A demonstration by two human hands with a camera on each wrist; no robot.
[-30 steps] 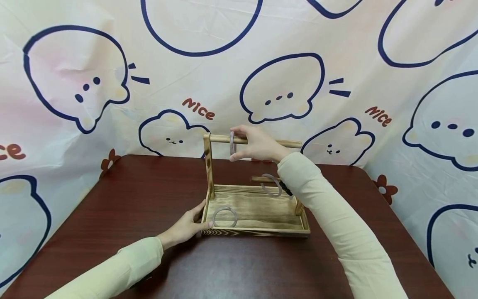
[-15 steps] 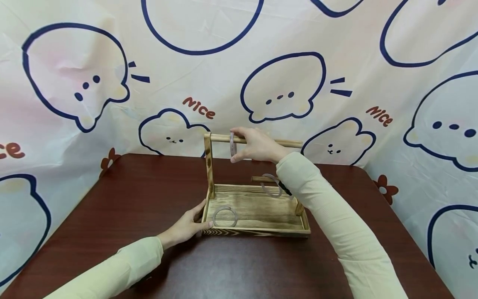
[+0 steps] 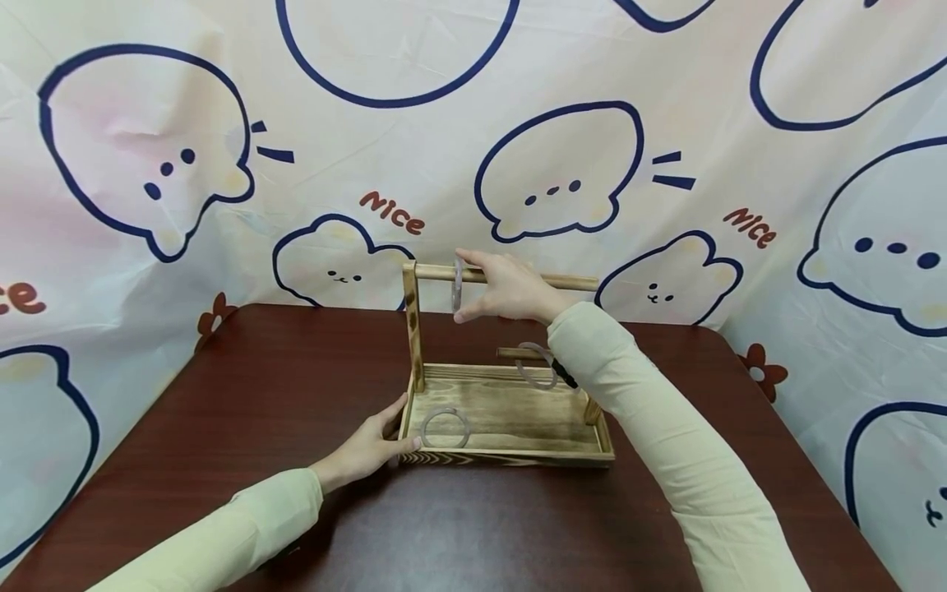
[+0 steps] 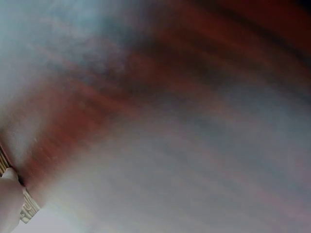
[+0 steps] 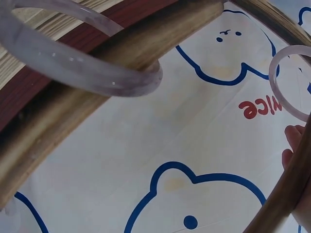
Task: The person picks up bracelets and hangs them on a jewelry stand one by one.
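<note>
A wooden bangle stand has a shallow tray with an upper rod and a shorter lower rod. My right hand reaches over the upper rod, thumb and fingertips holding a pale translucent bangle from below and above; the bangle hangs around that rod, near its left post. Another bangle hangs on the lower rod, large in the right wrist view. A third bangle is in the tray's front left corner. My left hand grips that corner, thumb on the rim.
The stand sits on a dark red-brown table. Behind it hangs a cloth printed with cartoon outlines. A black band shows under the right sleeve. Most of the left wrist view is blurred.
The bangle at my right hand has shifted slightly left along the upper rod, and the thumb and fingertips have spread a little. My left hand keeps its place on the tray.
</note>
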